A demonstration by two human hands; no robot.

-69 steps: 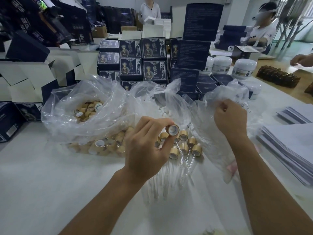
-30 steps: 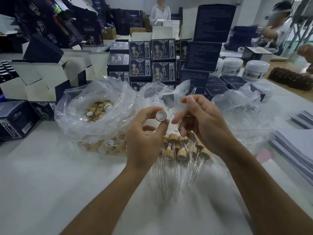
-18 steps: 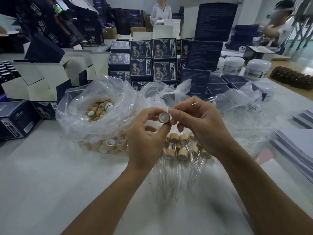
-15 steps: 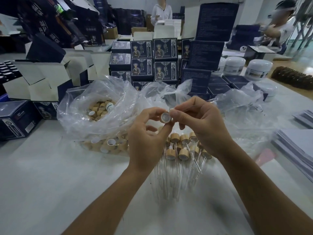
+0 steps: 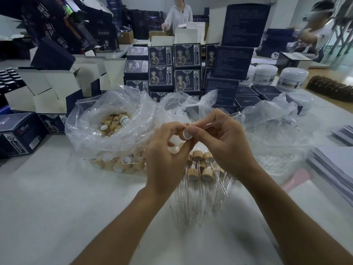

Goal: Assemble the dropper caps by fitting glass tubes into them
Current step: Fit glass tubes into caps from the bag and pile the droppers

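Note:
My left hand (image 5: 166,155) pinches a wooden dropper cap (image 5: 186,135) between thumb and fingers, its white inside facing me. My right hand (image 5: 223,142) grips a clear glass tube (image 5: 219,122); its near end sits at the cap's mouth and its tip points up to the right. Below my hands, several assembled droppers (image 5: 200,169) lie on the white table (image 5: 57,207), caps away from me and tubes toward me. A clear bag of loose caps (image 5: 114,124) sits to the left.
Another crumpled clear bag (image 5: 271,131) lies to the right. Dark printed boxes (image 5: 172,69) are stacked behind, open white cartons (image 5: 47,88) at left, white jars (image 5: 292,79) at back right, a paper stack (image 5: 332,165) at right. Other people work at the back.
My right hand left the right bag, carried a glass tube over to the cap in my left hand and set its end into the cap. The hands have come together.

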